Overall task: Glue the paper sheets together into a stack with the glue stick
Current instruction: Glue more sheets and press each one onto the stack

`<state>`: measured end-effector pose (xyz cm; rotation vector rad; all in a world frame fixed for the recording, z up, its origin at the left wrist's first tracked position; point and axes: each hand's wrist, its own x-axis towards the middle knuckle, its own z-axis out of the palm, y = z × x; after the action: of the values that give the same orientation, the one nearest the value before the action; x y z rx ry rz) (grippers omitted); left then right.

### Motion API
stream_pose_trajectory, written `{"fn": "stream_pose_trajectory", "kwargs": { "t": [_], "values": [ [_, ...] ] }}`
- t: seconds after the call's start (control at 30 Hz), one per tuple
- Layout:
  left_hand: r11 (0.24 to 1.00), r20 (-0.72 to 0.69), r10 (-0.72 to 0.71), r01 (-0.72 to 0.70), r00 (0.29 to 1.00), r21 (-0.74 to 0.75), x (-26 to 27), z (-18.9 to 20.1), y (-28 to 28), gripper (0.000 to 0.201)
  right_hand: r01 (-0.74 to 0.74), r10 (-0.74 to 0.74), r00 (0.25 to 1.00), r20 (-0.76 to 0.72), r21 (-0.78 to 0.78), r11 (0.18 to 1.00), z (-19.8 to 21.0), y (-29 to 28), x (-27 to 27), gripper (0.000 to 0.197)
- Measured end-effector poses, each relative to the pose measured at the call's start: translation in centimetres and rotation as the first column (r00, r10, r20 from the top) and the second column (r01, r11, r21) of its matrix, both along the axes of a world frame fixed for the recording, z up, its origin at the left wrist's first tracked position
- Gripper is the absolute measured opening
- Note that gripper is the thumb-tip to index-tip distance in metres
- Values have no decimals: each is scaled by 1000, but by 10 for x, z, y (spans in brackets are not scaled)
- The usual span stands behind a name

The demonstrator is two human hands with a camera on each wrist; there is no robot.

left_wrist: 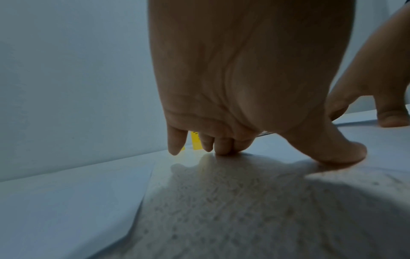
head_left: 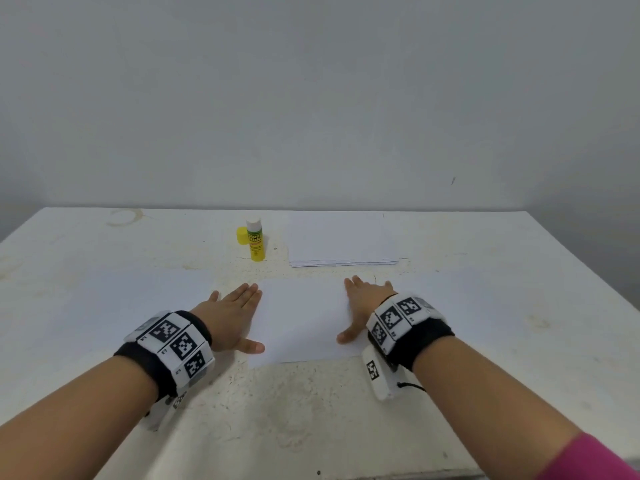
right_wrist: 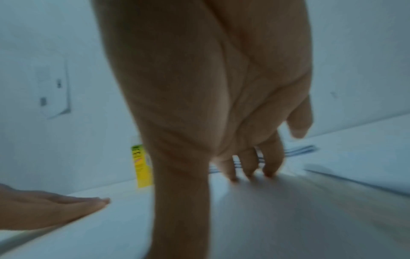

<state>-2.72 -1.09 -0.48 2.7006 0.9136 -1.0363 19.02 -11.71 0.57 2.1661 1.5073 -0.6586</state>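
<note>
- My left hand [head_left: 232, 317] lies flat, fingers straight, on the left edge of the near sheet [head_left: 301, 320]; it grips nothing.
- My right hand [head_left: 363, 306] is spread flat on the sheet's right edge, holding nothing.
- Glue stick [head_left: 256, 240] stands upright and uncapped beyond the sheet, its yellow cap [head_left: 241, 235] beside it.
- Paper stack [head_left: 341, 242] lies to the stick's right on the table [head_left: 104, 258].

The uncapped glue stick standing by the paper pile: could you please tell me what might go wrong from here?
1. The yellow-and-green glue stick stands upright and uncapped, its yellow cap beside it; a reaching hand could topple it, or the glue may dry.
2. Both hands, left and right, press the white sheet; lifting one may shift it.
</note>
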Motion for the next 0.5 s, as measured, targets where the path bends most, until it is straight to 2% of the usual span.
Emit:
{"fn": "stream_pose_trajectory", "kwargs": {
  "t": [0.07, 0.13, 0.2, 0.27, 0.37, 0.5],
  "values": [
    [1000, -10, 10, -10, 1000, -17, 0, 2, 1, 131, -14, 14, 1000, -2, 39, 999, 7, 11, -21, 103],
    [999, 4, 20, -20, 1000, -25, -1, 0, 2, 124, -15, 34, 990, -137, 143, 990, 5, 21, -48, 96],
    [1000, 28, 20, -20, 999, -18, -1, -3, 2, 109, -70, 105, 975, -197, 175, 982, -4, 29, -73, 105],
    [1000, 33, 28, -28, 999, -8, -1, -4, 2, 105, -147, 166, 976, -139, 141, 979, -14, 31, -88, 115],
    [1000, 34, 27, -26, 999, -9, -1, -4, 3, 106, -156, 171, 980, -104, 133, 979, -15, 23, -74, 118],
    [1000, 8, 20, -20, 1000, -19, -2, -3, 3, 116, -106, 111, 992, -67, 82, 991, -9, 1, -28, 121]
  ]
}}
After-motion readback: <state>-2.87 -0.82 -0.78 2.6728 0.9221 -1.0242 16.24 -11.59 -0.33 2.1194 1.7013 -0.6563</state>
